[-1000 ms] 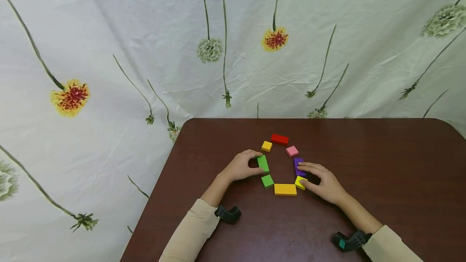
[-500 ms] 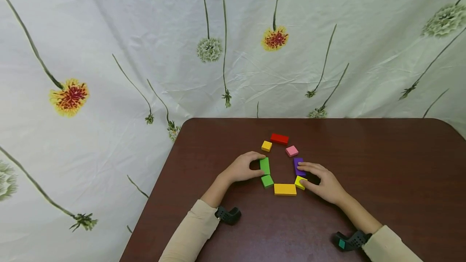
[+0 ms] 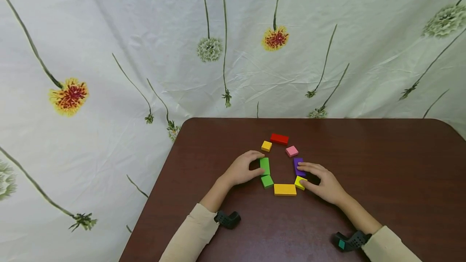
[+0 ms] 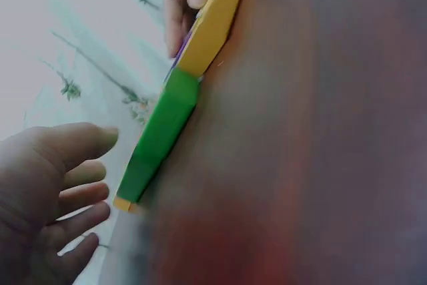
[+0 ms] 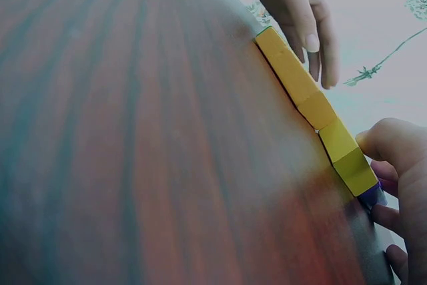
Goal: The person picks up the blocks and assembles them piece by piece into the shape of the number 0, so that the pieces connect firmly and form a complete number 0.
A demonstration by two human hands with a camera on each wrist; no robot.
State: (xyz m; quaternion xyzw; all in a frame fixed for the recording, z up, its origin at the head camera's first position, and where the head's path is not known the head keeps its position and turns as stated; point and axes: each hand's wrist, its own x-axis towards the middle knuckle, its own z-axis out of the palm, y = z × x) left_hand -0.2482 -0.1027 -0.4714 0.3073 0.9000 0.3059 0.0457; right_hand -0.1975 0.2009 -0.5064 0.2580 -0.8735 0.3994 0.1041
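My left hand (image 3: 242, 169) is beside a long green block (image 3: 265, 166), its thumb and fingers spread at the block's outer side. The left wrist view shows a gap between that hand and the green blocks (image 4: 167, 108). A small green block (image 3: 267, 181) abuts the long one's near end. My right hand (image 3: 325, 184) rests its thumb on a small yellow block (image 3: 300, 182) and its fingertips on a purple block (image 3: 297, 164), partly covering it. A long orange-yellow block (image 3: 285, 189) lies between the small green and yellow blocks.
Farther back lie a small orange-yellow block (image 3: 266, 146), a red block (image 3: 279, 138) and a pink block (image 3: 292, 151), with gaps around them. All the blocks form a rough ring on the dark brown table (image 3: 382, 165). A flowered cloth (image 3: 164, 31) hangs behind.
The long green block has shifted right and turned, coming to line up with the small green block. My left hand has since drawn slightly off it. The right hand has stayed put.
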